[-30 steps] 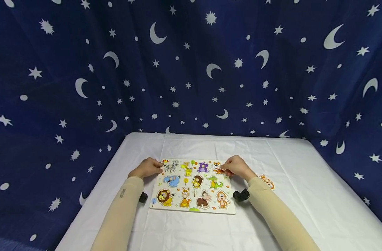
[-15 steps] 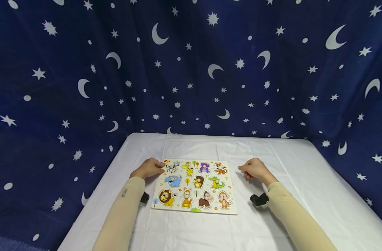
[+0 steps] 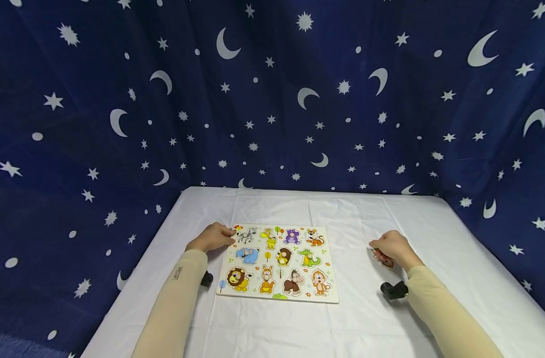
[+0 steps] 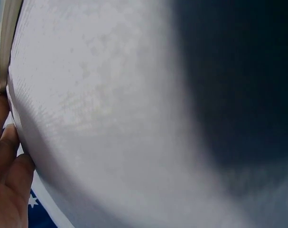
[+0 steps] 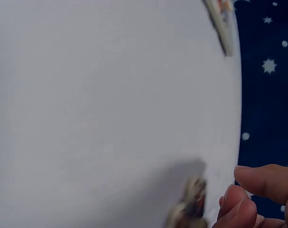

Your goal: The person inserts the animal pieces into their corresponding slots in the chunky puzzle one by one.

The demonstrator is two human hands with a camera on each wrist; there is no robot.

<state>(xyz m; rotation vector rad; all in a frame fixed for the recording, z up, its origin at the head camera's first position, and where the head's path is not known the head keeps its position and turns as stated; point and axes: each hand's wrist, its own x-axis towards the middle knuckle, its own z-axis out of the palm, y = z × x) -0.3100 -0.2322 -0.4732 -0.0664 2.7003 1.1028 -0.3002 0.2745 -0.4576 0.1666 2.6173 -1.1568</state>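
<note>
A wooden peg puzzle board [image 3: 254, 247] with several knobbed animal pieces lies flat on the table, mid-front in the head view. My left hand [image 3: 212, 236] grips its upper left edge, fingertips at the corner beside the zebra piece [image 3: 247, 235]. The left wrist view shows the fingers [image 4: 10, 147] along the board's rim. Right of the board, my right hand [image 3: 394, 247] is over a loose orange-and-white animal piece [image 3: 384, 259], partly covering it. In the right wrist view the loose piece [image 5: 195, 204] lies just beside the fingertips, which stand apart with nothing between them.
A white cloth [image 3: 272, 206] covers the table, with a dark blue star-and-moon curtain [image 3: 272, 99] behind and at the sides. A black wrist camera [image 3: 394, 290] hangs below the right wrist. The tiger piece [image 3: 314, 238] sits at the board's upper right.
My right hand has left the tiger piece on the board and moved right and toward me, to the loose animal piece. The left hand stays at the board's edge.
</note>
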